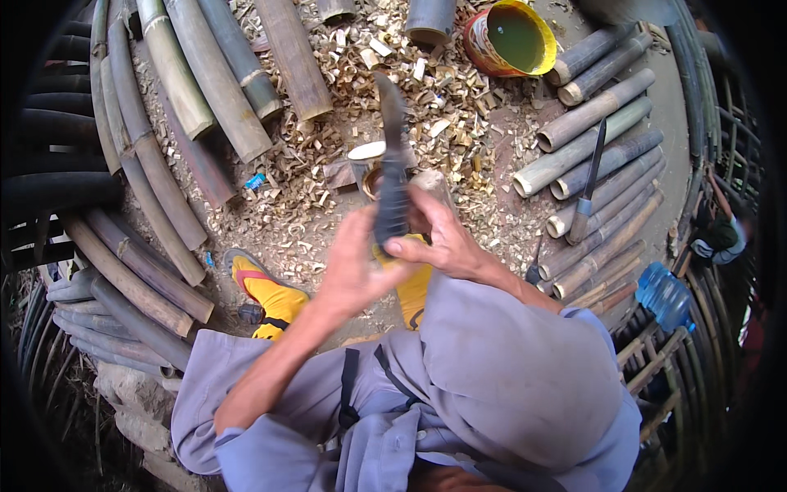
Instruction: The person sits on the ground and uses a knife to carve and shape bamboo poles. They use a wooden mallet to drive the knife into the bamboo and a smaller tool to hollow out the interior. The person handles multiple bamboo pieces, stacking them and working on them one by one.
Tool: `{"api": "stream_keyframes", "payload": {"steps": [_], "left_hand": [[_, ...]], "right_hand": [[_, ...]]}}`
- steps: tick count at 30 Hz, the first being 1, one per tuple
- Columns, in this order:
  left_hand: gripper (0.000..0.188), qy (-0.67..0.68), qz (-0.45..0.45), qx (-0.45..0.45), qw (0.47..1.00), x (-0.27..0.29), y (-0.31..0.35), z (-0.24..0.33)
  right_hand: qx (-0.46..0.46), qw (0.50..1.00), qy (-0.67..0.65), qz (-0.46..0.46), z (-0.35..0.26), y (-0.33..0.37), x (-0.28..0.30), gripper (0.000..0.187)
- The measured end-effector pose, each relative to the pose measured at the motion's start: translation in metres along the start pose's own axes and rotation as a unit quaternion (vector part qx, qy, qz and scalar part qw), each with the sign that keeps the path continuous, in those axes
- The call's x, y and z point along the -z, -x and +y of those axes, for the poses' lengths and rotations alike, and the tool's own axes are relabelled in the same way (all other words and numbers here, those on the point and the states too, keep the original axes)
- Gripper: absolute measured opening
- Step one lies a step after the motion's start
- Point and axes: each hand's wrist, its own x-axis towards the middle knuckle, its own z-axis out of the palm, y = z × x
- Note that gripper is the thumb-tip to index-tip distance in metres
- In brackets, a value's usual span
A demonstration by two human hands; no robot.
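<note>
A knife (391,197) with a dark curved blade and a black handle stands upright between my hands, its tip pointing away from me. My right hand (447,234) closes on the handle from the right, thumb near its lower end. Against the handle's left side is my left hand (348,262), smeared by motion; its fingers' grip cannot be made out. Just beyond the hands, a short upright bamboo piece (366,153) with a pale cut top is partly hidden by the knife. Bamboo shavings (443,123) cover the ground around it.
Bamboo lengths (221,66) lie at the left, others (602,111) at the right. A second knife (589,176) rests on the right-hand ones. Beyond stands a bucket (492,41) of greenish liquid. A blue water jug (666,295) and another person (721,238) are at far right.
</note>
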Motion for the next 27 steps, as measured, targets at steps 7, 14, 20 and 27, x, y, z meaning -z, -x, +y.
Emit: {"api": "stream_keyframes", "payload": {"steps": [7,14,20,27], "left_hand": [[0.074,0.389,-0.158,0.265,0.868,-0.054,-0.014,-0.030],[0.027,0.482,-0.095,0.357,0.795,-0.097,-0.074,-0.034],[0.026,0.752,0.008,0.247,0.611,-0.100,-0.074,-0.028],[0.032,0.858,0.046,0.196,0.472,-0.102,-0.063,-0.047]], "right_hand": [[-0.056,0.975,0.211,0.030,0.071,0.070,0.016,0.039],[-0.091,0.894,0.438,0.029,0.052,0.031,0.057,0.040],[0.044,0.717,0.675,-0.170,-0.023,-0.049,0.081,0.026],[0.313,0.642,0.688,-0.125,-0.016,-0.078,0.067,0.028]]}}
